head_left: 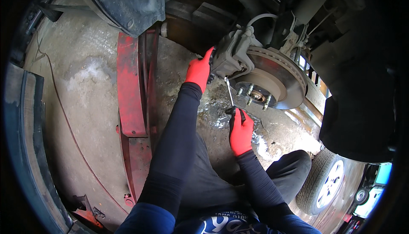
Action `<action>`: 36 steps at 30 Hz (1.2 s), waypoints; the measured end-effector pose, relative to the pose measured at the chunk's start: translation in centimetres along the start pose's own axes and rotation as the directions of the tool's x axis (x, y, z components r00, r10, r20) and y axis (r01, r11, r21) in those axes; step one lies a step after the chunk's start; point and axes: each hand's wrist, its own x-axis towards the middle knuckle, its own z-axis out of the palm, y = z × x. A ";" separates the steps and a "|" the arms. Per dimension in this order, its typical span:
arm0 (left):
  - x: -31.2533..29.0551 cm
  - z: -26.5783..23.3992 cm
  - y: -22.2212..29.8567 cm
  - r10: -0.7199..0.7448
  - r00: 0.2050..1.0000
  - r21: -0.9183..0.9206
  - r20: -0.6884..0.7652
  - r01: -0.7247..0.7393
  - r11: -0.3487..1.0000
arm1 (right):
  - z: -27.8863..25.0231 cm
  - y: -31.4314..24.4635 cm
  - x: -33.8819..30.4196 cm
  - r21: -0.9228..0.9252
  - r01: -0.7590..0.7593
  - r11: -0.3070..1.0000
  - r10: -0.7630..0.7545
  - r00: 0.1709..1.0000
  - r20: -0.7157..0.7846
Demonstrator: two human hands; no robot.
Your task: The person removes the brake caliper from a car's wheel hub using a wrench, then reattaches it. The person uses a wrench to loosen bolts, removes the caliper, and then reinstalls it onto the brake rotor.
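Note:
Both of my hands wear red gloves with black fingers. My left hand (199, 71) is closed at the left side of the grey brake caliper (232, 55), and the caliper hides some of its fingertips. A slim silver wrench (230, 92) is gripped near its lower end by my right hand (241, 131). The wrench's upper end meets the lower edge of the caliper. That caliper straddles the brake disc (279, 72), whose hub (257, 95) has several bare wheel studs.
Left of my arms, a long red floor jack (130, 85) reaches under the car. A thin hose (64, 106) crosses the wet concrete floor. At the lower right lies a wheel with its tire (317, 183). Dark wheel-well lining (362, 85) hangs at the right.

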 end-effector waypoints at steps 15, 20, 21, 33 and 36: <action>-0.8 -1.7 4.3 -0.397 0.908 -0.596 -0.134 0.246 0.764 | 2.8 -2.2 1.9 -0.143 0.137 0.980 -0.136 0.991 0.014; -0.1 -1.5 3.5 -0.456 0.890 -0.689 -0.018 0.320 0.651 | 3.8 -0.2 1.3 -0.141 0.212 0.967 -0.210 0.977 0.034; 0.4 -1.8 2.6 -0.443 0.896 -0.512 0.021 0.390 0.765 | 3.7 1.9 0.0 -0.197 0.206 0.959 -0.205 0.978 0.023; -1.1 -5.4 11.2 -0.069 0.949 -0.774 -0.309 -0.209 0.597 | -3.0 22.5 -6.8 -0.659 0.080 0.748 0.377 0.765 0.521; -1.2 -6.9 15.4 0.249 0.850 -0.457 -0.465 -0.471 0.755 | -3.3 20.7 -6.2 -0.609 -0.041 0.792 0.520 0.568 0.638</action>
